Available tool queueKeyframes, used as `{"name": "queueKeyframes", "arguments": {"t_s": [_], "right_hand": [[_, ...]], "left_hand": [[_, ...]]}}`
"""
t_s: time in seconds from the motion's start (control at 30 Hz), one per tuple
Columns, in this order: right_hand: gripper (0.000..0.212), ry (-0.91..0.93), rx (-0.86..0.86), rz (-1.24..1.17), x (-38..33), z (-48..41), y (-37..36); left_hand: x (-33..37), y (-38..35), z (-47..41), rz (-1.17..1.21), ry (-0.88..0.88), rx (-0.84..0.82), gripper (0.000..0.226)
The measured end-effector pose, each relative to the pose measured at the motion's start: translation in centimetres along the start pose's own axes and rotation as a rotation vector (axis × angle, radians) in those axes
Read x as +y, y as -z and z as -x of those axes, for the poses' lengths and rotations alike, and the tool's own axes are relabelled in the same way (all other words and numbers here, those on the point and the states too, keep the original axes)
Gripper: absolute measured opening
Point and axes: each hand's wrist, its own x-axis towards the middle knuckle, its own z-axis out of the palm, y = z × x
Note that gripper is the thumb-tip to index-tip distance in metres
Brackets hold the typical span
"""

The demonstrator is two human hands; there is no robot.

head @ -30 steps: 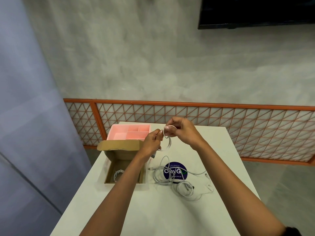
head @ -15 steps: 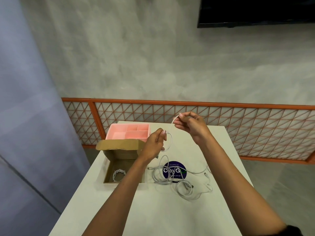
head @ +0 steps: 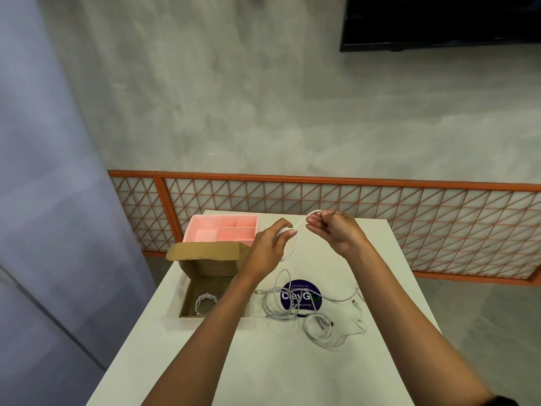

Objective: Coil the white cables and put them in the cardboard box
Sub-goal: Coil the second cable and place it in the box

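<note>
While the table [head: 292,364] carries the open cardboard box [head: 211,266] (one coil [head: 205,300] already inside) and a loose tangle of white cables [head: 317,325] beside it, I'm mid-coil: left hand [head: 268,249] pinches the small loop [head: 296,244], right hand [head: 335,232] pinches its free end [head: 301,223]. Next, I'd wrap that end round.

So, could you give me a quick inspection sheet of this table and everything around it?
Surface: white table with a round blue sticker on it.
Job's things: open cardboard box with one coiled cable inside; loose cables tangled beside it, partly over the sticker.
Clutter: pink divided tray behind the box.
Grips: left hand holds a small loop of a white cable; right hand pinches the strand running up from it.
Cables: one boxed, one in hand, the rest loose; count unclear.
Surroundings: grey wall, orange lattice railing, dark screen at upper right.
</note>
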Motion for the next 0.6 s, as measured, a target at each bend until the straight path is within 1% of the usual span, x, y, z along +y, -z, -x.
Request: {"name": "queueKeyframes", "arguments": {"t_s": [0.07, 0.13, 0.17, 0.23, 0.27, 0.3, 0.33, 0.37, 0.43, 0.5, 0.6], "right_hand": [[0.02, 0.029, 0.001, 0.202, 0.0, 0.3, 0.3], [0.017, 0.142, 0.006, 0.465, 0.2, 0.6, 1.2], [0.016, 0.209, -0.016, 0.588, 0.3, 0.6, 1.8], [0.013, 0.307, -0.113, 0.865, 0.8, 0.6, 2.7], [0.01, 0.325, -0.145, 0.992, 1.1, 0.5, 2.9], [0.007, 0.332, -0.158, 1.056, 1.5, 0.3, 3.0], [0.006, 0.338, -0.148, 1.058, 1.7, 0.2, 2.9], [0.006, 0.356, -0.116, 1.009, 1.8, 0.2, 2.6], [0.011, 0.36, -0.015, 0.777, 2.0, 0.2, 2.1], [0.011, 0.303, 0.032, 0.513, 1.9, 0.3, 1.4], [0.007, 0.249, 0.042, 0.321, 1.6, 0.2, 0.5]], "left_hand": [[0.1, 0.1, -0.1, 0.007, 0.003, 0.034, 0.016], [0.0, 0.3, -0.2, 0.027, 0.019, 0.069, 0.016], [-0.1, 0.5, -0.3, 0.033, 0.03, 0.085, 0.016], [-0.2, 0.9, -0.4, 0.029, 0.051, 0.092, 0.017], [-0.2, 0.9, -0.4, 0.019, 0.049, 0.082, 0.018], [-0.2, 0.9, -0.4, 0.01, 0.041, 0.07, 0.019], [0.0, 0.9, -0.3, 0.003, 0.035, 0.06, 0.02], [0.1, 0.8, -0.2, 0.001, 0.029, 0.055, 0.02], [0.4, 0.6, 0.0, 0.003, 0.029, 0.055, 0.021], [0.5, 0.5, 0.1, 0.013, 0.036, 0.056, 0.022], [0.0, 0.3, 0.2, 0.022, 0.05, 0.042, 0.024]]}}
